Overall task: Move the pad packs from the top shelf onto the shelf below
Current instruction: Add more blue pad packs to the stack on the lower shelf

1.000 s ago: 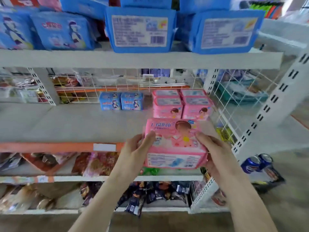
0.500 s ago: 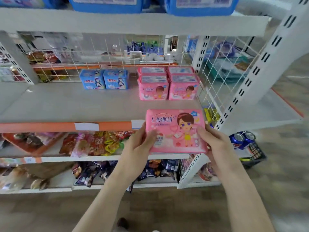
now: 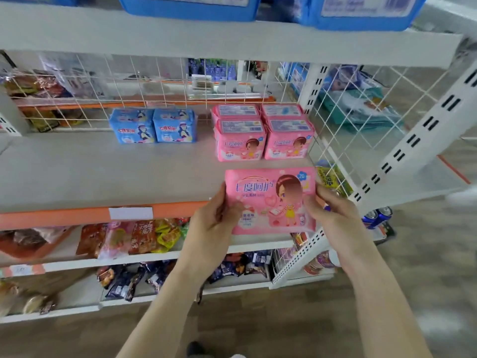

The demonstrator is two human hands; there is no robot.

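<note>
I hold a pink pad pack (image 3: 271,200) with a cartoon girl on its front, upright and facing me, just in front of the lower shelf's (image 3: 103,171) orange front edge. My left hand (image 3: 214,223) grips its left side and my right hand (image 3: 333,215) grips its right side. On that shelf, behind the held pack, stand several pink packs (image 3: 263,135) in two rows. Two blue packs (image 3: 153,125) stand side by side to their left. Large blue packs (image 3: 191,7) sit on the top shelf (image 3: 232,45), cut off by the frame's top.
A white wire grid (image 3: 333,120) closes the shelf's back and right side, with a slotted white upright (image 3: 413,140) at the right. Snack bags (image 3: 134,239) fill the shelves below. Blue drink cans (image 3: 376,217) lie in a basket at right, on the wooden floor.
The pack has turned from tilted flat to upright, front facing me, and has come closer to the lower shelf's front edge. My view has dropped, so the top shelf packs are mostly out of frame.
</note>
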